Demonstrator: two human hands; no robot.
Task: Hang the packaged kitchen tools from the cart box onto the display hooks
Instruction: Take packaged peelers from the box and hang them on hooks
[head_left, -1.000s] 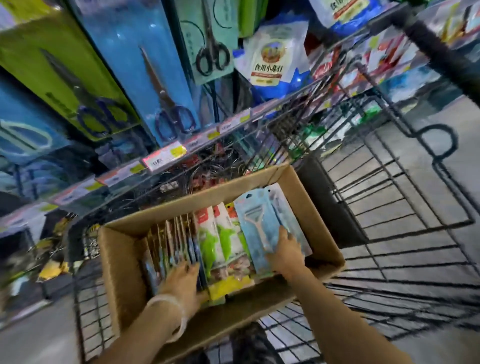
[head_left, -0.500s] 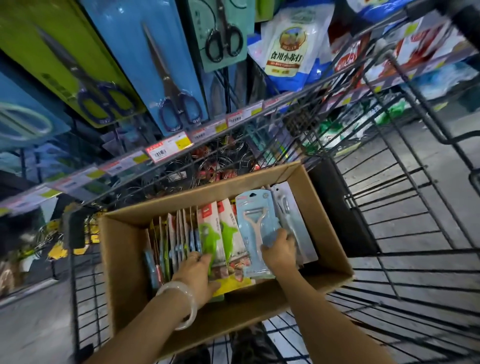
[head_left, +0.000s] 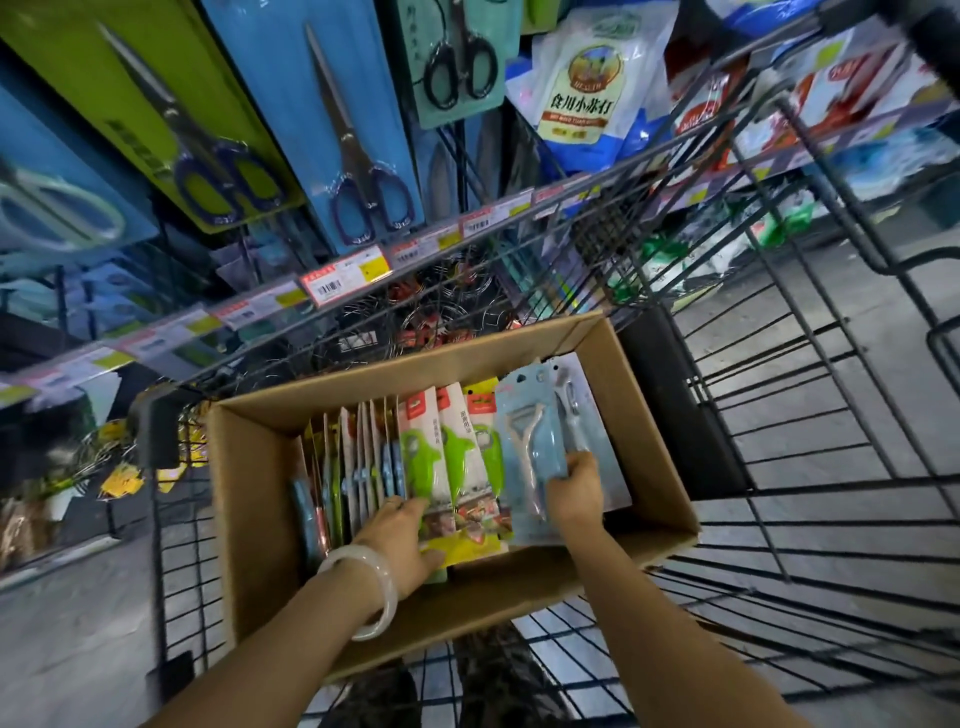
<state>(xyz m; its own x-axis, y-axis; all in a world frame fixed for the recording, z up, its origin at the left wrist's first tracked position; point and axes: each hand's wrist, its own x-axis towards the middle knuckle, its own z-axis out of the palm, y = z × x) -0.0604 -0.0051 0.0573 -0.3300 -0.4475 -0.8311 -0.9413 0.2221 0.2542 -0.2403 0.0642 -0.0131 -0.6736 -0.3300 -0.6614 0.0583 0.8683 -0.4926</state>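
Box: open brown cardboard box (head_left: 249, 499) in black wire shopping cart (head_left: 779, 467); all places below rel. to it.
Peeler pack: pale-blue card w/ white Y-shaped peeler (head_left: 527, 457), inside box, right of centre, tilted up off the packs under it.
R hand: right hand (head_left: 574, 491) inside box at near-right, fingers clamped on peeler pack's lower right edge.
L hand: left hand (head_left: 402, 535) at box's near side, left of centre, fingers curled onto bottom edges of the upright packs; pale bangle (head_left: 363, 587) on wrist. Grip vs. just resting: can't tell.
Green packs: white cards w/ lime-green tools (head_left: 431, 457), centre of box, touching peeler pack's left side.
Thin packs: row of cards on edge (head_left: 363, 457), left part of box.
Display: blue-handled scissors on blue card (head_left: 358, 156) hanging above and beyond box; price tag strip (head_left: 345, 275) below them.
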